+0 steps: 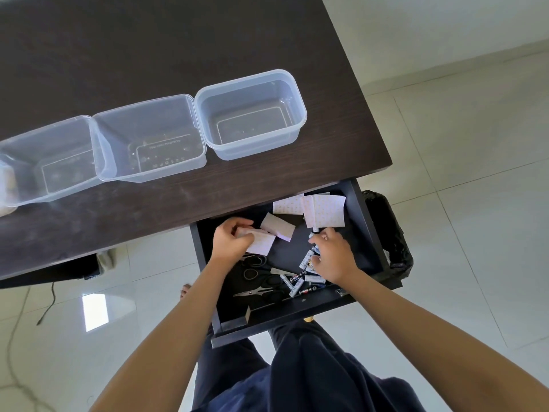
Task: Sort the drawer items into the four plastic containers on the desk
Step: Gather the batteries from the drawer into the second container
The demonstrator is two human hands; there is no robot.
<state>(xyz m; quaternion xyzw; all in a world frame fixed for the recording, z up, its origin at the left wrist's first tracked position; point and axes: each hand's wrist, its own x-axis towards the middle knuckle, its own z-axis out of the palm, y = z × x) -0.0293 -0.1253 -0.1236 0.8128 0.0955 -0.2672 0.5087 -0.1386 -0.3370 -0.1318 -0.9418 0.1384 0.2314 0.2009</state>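
Room: white tiled floor (445, 144), dark wood surface (148, 40) w/ a drawer (368, 233) pulled open at its near right corner; black bin (395, 233) just right of drawer.
Containers: 3 clear plastic tubs in a row on the surface, touching side to side: right tub (252, 114), middle tub (148, 138), left tub (50, 162). All 3 look empty. A 4th is only a sliver at the far left edge, can't tell contents.
Drawer items: paper slips (323, 209) at the far end, scissors (261, 281) near-left, batteries (300, 281) piled near-right.
Left hand: left hand (231, 239) over the drawer's left-centre, fingers curled round a few paper slips (261, 242), gripping them.
Right hand: right hand (335, 254) down on the battery pile, fingers bent over the batteries; can't tell if it really holds any yet.
Stage: prob. early, first pick of slips & batteries, nothing sorted so far.
Risk 1: loose slips held as a thin stack could fan out & slide off on the lift to the tubs, landing back in drawer or on floor.
Risk 2: batteries are round & slick; a big handful may shed one, which would roll off.
Risk 3: both hands loaded at once, so easy to drop 2 kinds in 1 tub.
Risk 4: scissor blades lie just beside the batteries, a blind reach could nick a finger.
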